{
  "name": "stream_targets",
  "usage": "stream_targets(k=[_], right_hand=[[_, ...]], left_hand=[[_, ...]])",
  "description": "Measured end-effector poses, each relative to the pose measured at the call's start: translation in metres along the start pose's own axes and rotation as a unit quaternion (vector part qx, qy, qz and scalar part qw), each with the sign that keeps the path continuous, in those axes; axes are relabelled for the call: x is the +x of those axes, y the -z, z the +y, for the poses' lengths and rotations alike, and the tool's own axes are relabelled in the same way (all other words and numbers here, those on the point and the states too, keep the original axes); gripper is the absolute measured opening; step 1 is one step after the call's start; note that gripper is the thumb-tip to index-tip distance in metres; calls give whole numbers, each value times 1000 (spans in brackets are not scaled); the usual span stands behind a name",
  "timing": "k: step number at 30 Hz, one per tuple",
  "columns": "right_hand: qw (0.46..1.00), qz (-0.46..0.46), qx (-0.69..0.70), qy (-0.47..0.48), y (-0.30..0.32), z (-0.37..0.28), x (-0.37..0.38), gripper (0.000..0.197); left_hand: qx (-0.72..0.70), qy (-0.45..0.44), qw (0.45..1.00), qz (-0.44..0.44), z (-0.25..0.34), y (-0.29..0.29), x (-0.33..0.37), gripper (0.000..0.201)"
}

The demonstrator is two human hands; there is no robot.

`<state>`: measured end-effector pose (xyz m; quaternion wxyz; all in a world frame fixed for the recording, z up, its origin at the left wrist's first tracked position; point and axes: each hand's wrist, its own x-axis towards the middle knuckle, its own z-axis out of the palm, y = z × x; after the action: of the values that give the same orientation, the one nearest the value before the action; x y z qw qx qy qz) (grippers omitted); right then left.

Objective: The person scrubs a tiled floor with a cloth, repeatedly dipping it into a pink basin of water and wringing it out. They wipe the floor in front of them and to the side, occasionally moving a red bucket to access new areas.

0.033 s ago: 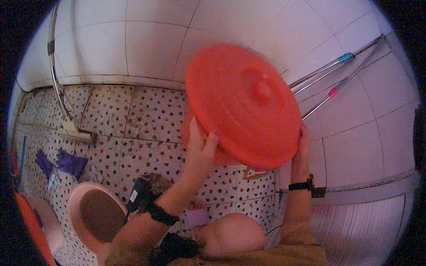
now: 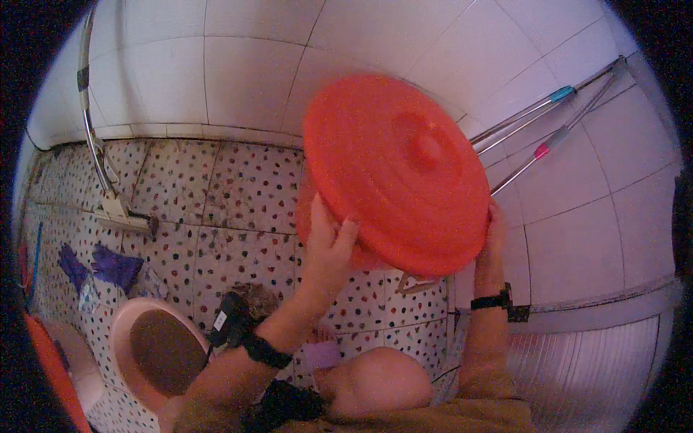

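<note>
So there's a big round red lid point(image 2: 390, 184) with a knob point(image 2: 431, 148), held up over the floor on a red bucket point(image 2: 368, 258) that mostly hides underneath it. Left grip point(image 2: 330, 242) is holding it at the lower-left rim, thumb up against the edge. Right grip point(image 2: 495, 231) has the right side of the rim, fingertips partly hidden.

Floor point(image 2: 249, 191) is pale tile with dark and reddish spots, pretty grimy near the wall. White tiled walls point(image 2: 253, 79) all round, with a ribbed panel point(image 2: 577, 361) at lower right.

Metal poles point(image 2: 530, 115) lean behind the lid's right side, and it covers their lower ends. Off left: a mop point(image 2: 126, 216), purple gloves point(image 2: 119, 268) and a pink basin point(image 2: 123, 353). The person's bent knee point(image 2: 390, 379) sits just below.

Lid's tilted, knob side up and tipped toward upper right, so it looks oval, long axis running upper left to lower right.
</note>
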<state>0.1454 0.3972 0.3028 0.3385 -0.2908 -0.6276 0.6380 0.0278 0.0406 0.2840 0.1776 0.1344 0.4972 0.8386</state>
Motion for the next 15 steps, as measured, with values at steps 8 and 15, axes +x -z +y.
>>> stream_targets(k=[8, 15], right_hand=[[995, -52, 36, -76, 10, -1, 15, 43], [996, -52, -17, -69, 19, 7, 18, 47]], left_hand=[[-12, -18, 1000, 0, -16, -6, -6, 64], [-33, -6, 999, -3, -27, -3, -2, 72]])
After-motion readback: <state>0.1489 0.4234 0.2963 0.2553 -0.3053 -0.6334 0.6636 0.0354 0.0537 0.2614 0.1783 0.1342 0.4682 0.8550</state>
